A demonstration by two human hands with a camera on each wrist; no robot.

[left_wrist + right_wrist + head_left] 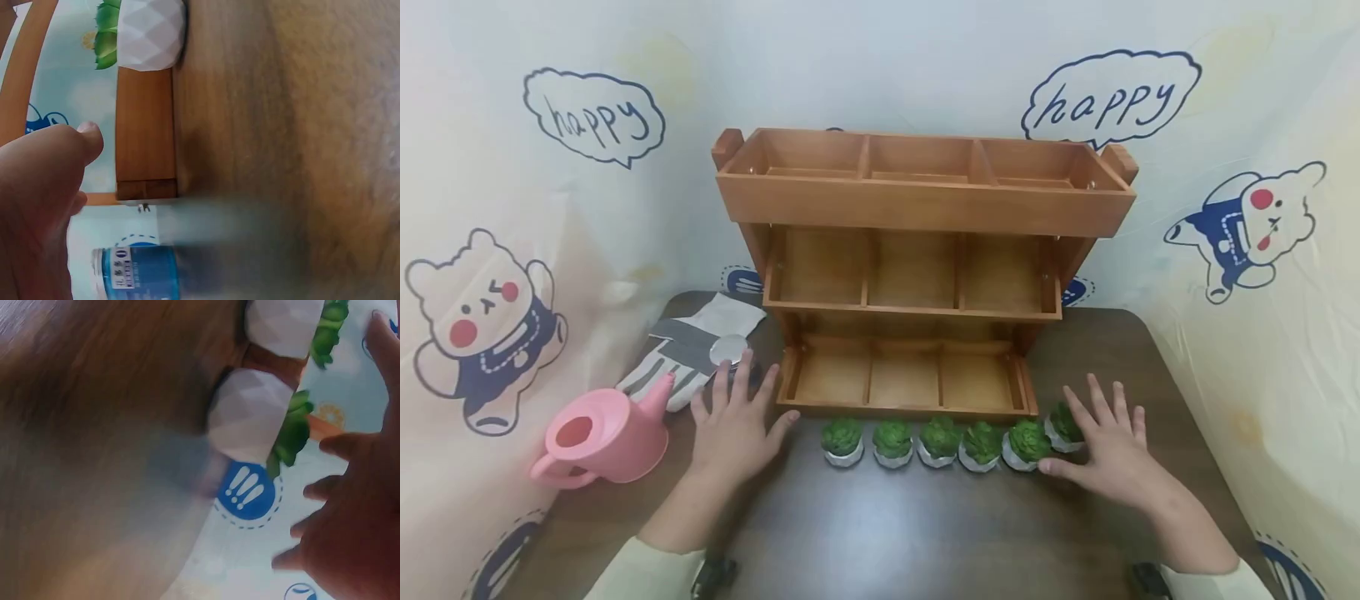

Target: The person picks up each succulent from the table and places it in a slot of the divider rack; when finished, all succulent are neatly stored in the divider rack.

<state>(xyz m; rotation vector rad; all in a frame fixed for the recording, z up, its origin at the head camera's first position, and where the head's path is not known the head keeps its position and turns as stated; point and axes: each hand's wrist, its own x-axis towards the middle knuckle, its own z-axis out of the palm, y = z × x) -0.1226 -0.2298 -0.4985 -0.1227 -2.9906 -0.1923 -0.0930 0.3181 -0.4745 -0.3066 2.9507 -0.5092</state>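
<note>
My left hand (735, 433) is spread with fingers apart to the left of the wooden shelf (925, 204), near a blue jar (142, 272) with a pale lid. It holds nothing. Several small potted succulents (892, 442) in white faceted pots line up before the shelf's lowest tier. My right hand (1112, 458) is spread too, beside the rightmost succulent (1064, 423), its thumb by the neighbouring plant (1027, 442); whether it touches either, I cannot tell. In the right wrist view, two white pots (250, 415) stand apart from the fingers.
The shelf has three stepped tiers, each divided into three compartments. A pink watering can (610, 437) stands at the left table edge, with grey and white gloves (681, 354) behind it. A printed cloth (880, 67) hangs around the dark wooden table (910, 533).
</note>
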